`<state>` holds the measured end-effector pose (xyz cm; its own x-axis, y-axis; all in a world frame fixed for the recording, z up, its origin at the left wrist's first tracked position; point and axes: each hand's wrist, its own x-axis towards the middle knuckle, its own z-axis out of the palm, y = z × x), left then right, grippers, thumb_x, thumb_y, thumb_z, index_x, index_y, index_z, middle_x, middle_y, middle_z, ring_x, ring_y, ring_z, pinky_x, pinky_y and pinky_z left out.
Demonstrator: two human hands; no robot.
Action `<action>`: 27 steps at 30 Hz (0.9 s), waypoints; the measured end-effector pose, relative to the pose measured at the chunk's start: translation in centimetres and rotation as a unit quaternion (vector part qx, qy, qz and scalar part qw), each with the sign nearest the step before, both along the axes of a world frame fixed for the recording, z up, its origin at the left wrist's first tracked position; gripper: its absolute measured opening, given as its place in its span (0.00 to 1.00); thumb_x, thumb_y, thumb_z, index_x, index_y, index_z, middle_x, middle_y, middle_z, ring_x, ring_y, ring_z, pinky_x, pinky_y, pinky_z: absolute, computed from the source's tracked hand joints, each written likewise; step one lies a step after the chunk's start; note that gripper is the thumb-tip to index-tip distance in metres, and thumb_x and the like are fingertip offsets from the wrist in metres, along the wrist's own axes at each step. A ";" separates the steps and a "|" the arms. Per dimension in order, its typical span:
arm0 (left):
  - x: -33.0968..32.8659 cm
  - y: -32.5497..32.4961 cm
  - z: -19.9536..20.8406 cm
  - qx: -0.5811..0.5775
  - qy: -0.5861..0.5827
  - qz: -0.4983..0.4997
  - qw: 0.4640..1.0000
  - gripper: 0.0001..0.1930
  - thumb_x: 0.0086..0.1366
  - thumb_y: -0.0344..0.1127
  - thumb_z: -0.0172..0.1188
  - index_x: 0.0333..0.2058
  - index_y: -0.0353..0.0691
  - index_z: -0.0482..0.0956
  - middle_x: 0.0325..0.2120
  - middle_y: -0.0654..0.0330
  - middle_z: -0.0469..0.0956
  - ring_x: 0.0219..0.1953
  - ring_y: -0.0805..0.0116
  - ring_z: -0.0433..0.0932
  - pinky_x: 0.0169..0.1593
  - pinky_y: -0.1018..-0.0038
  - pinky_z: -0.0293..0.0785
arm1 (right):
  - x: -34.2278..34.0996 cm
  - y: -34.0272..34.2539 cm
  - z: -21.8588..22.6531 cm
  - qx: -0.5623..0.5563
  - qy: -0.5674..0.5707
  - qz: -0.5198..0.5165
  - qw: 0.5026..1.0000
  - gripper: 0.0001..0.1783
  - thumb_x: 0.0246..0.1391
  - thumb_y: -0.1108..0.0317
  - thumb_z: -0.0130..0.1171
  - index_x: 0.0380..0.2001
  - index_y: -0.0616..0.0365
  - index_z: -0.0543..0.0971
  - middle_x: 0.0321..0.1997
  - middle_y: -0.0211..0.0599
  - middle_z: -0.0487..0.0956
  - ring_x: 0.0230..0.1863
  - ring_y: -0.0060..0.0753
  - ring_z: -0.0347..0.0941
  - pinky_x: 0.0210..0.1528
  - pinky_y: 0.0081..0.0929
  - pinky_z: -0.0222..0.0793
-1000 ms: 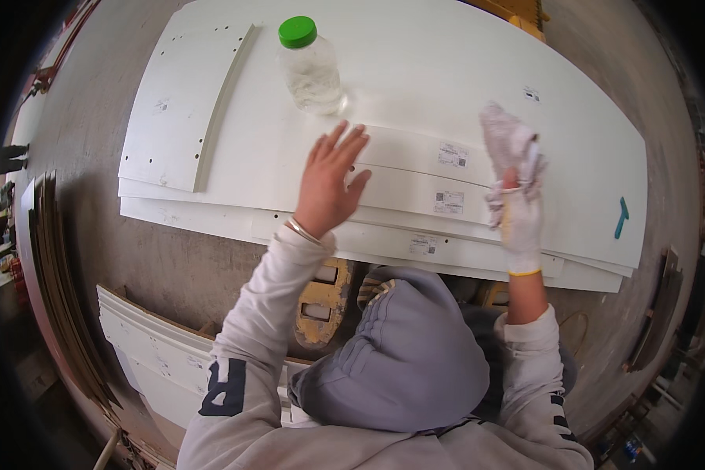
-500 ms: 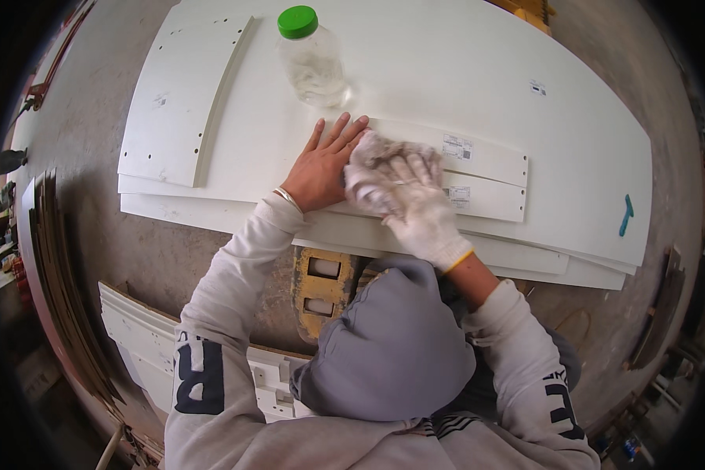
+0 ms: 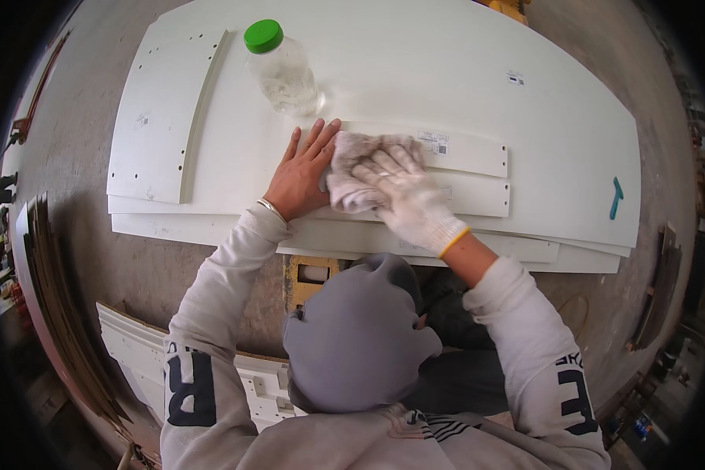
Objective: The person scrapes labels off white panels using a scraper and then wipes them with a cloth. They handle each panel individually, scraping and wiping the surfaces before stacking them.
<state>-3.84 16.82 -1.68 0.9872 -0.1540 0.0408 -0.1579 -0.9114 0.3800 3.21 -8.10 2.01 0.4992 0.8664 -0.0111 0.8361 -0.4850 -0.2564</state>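
The rag [image 3: 356, 146] lies in a soft heap on two thin white strips, the far strip [image 3: 478, 159] and the near strip [image 3: 482, 200], toward their left ends. The right hand [image 3: 411, 196], in a white glove, sits on top of it with its fingers stretched out. Its thumb is hard to make out, so I can't tell if it pinches the cloth or only pushes down. The left hand [image 3: 301, 176] is bare and flat, fingers spread, just beside the rag at the left end of the strips. It isn't gripping anything.

The rag looks light and floppy. It should squash and fold easily, and it can't break. A good place to hold it is the thick bunched middle, with a flat palm, because a loose corner would just flop about.

The strips look stiff and smooth, so they may slide on the big white board [image 3: 564, 149] under them. Their faces could get scratched and their corners chipped. The best place to lift one would be by its long edges. A clear jar [image 3: 287, 82] with a green lid [image 3: 264, 36] stands near the left fingertips.
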 end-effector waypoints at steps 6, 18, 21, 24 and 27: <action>0.5 -0.9 0.3 -0.038 -0.003 -0.018 0.999 0.52 0.60 0.55 0.71 0.76 0.42 0.56 0.80 0.59 0.49 0.81 0.56 0.45 0.81 0.52 0.38 | -0.9 -2.7 -0.1 -0.017 -0.024 -0.070 0.997 0.34 0.65 0.48 0.56 0.71 0.47 0.72 0.77 0.40 0.68 0.82 0.47 0.52 0.83 0.60 0.26; 0.2 -1.3 0.3 -0.012 0.001 -0.022 1.000 0.50 0.65 0.55 0.68 0.77 0.40 0.52 0.80 0.55 0.48 0.81 0.54 0.43 0.81 0.51 0.37 | 3.7 -17.3 0.9 -0.113 -0.088 -0.152 0.978 0.31 0.62 0.54 0.59 0.67 0.48 0.76 0.74 0.36 0.72 0.79 0.43 0.57 0.84 0.45 0.38; -0.1 -0.9 0.2 -0.019 0.007 -0.015 1.000 0.50 0.65 0.54 0.68 0.77 0.40 0.53 0.80 0.56 0.47 0.81 0.52 0.42 0.80 0.48 0.36 | 4.1 -21.8 1.8 -0.187 -0.034 -0.320 0.928 0.30 0.64 0.59 0.59 0.68 0.53 0.74 0.77 0.39 0.67 0.81 0.45 0.54 0.81 0.46 0.45; 0.0 -1.5 1.1 0.052 0.009 -0.003 0.999 0.50 0.65 0.54 0.68 0.76 0.40 0.54 0.80 0.55 0.47 0.81 0.49 0.39 0.80 0.45 0.34 | 2.9 -22.6 2.2 0.088 0.098 -0.540 0.831 0.30 0.68 0.61 0.57 0.69 0.59 0.71 0.68 0.45 0.74 0.67 0.41 0.70 0.66 0.42 0.68; -0.2 -2.7 2.3 0.066 -0.053 -0.016 0.996 0.50 0.63 0.56 0.69 0.76 0.41 0.55 0.79 0.52 0.47 0.81 0.45 0.39 0.79 0.44 0.34 | 0.1 -20.1 3.2 0.281 0.314 -0.630 0.652 0.28 0.70 0.63 0.57 0.68 0.64 0.70 0.57 0.47 0.78 0.47 0.30 0.78 0.47 0.31 0.79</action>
<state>-4.01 14.09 0.66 0.9729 -0.1964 0.1217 -0.2205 -0.9464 0.2358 3.34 -28.24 5.22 0.8686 -0.2732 -0.4134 -0.4914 -0.3674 -0.7896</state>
